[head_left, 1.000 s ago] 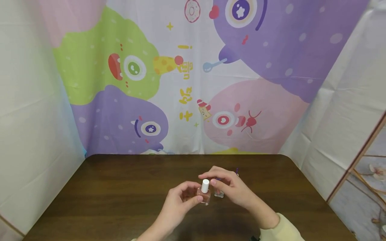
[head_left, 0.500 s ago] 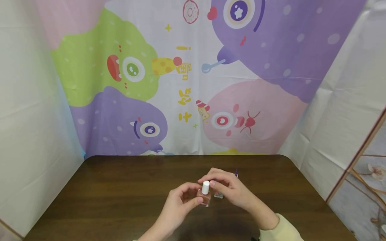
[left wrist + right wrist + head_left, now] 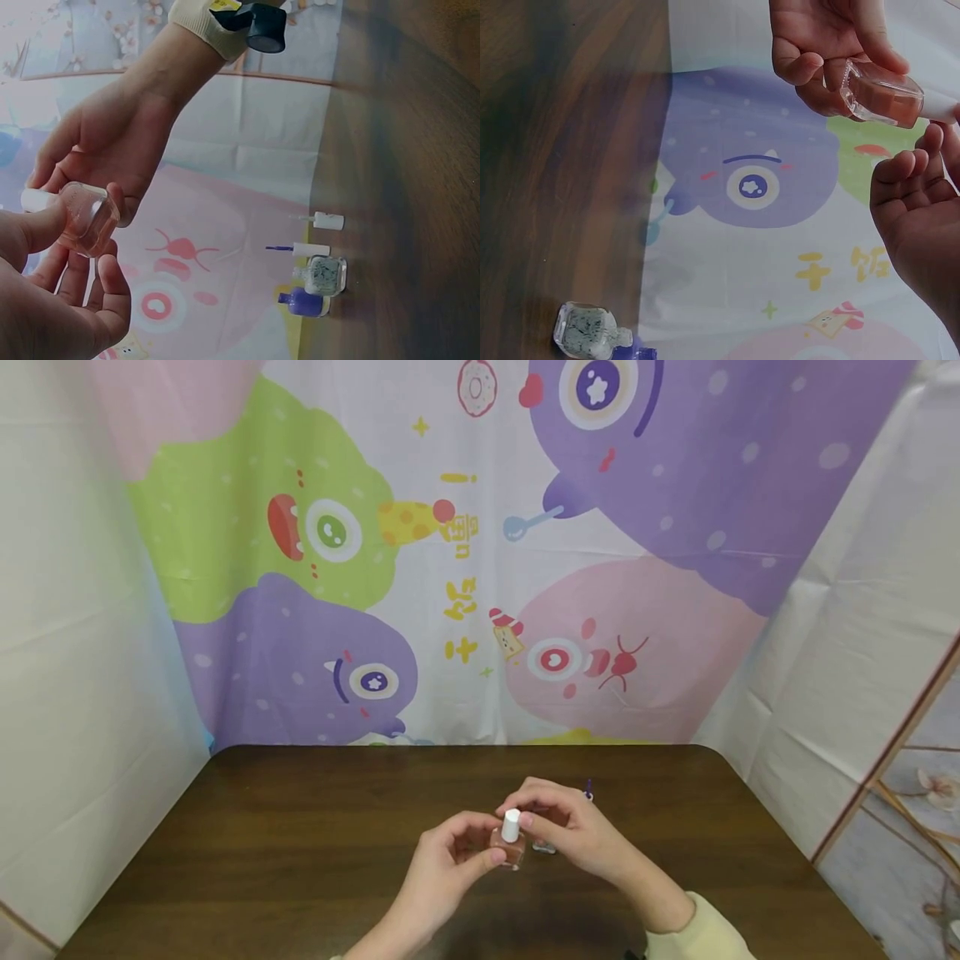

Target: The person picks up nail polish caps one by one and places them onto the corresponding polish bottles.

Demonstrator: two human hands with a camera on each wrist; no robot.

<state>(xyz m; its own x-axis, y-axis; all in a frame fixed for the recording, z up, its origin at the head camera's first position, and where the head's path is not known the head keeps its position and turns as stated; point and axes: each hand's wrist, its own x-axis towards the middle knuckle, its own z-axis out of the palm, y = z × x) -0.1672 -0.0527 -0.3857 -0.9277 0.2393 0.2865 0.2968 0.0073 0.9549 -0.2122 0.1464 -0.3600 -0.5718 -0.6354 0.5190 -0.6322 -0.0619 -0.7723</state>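
My left hand [image 3: 447, 864] holds a small square glass nail polish bottle [image 3: 507, 852] of brownish-pink polish, thumb in front and fingers behind. A white cap [image 3: 512, 825] sits on the bottle, which leans slightly. My right hand [image 3: 577, 828] pinches that cap between thumb and fingers. In the left wrist view, the bottle [image 3: 88, 225] shows clear glass around its base, and the cap [image 3: 39, 200] is partly covered by the thumb. The right wrist view shows the bottle [image 3: 885, 97] from its base, with the right fingertips at the cap [image 3: 939, 109].
On the dark wooden table [image 3: 300, 860] stand an uncapped speckled bottle [image 3: 325, 276] and an uncapped purple bottle [image 3: 306, 302]. Beside them two white caps stand brush up, one purple-tipped brush cap [image 3: 309, 249] and one pale brush cap [image 3: 328, 220]. A cartoon curtain [image 3: 450, 710] hangs behind.
My right thumb has shifted slightly left, onto the cap, and the hand hides more of the bottle behind it. The left hand stays nearly still with the bottle.
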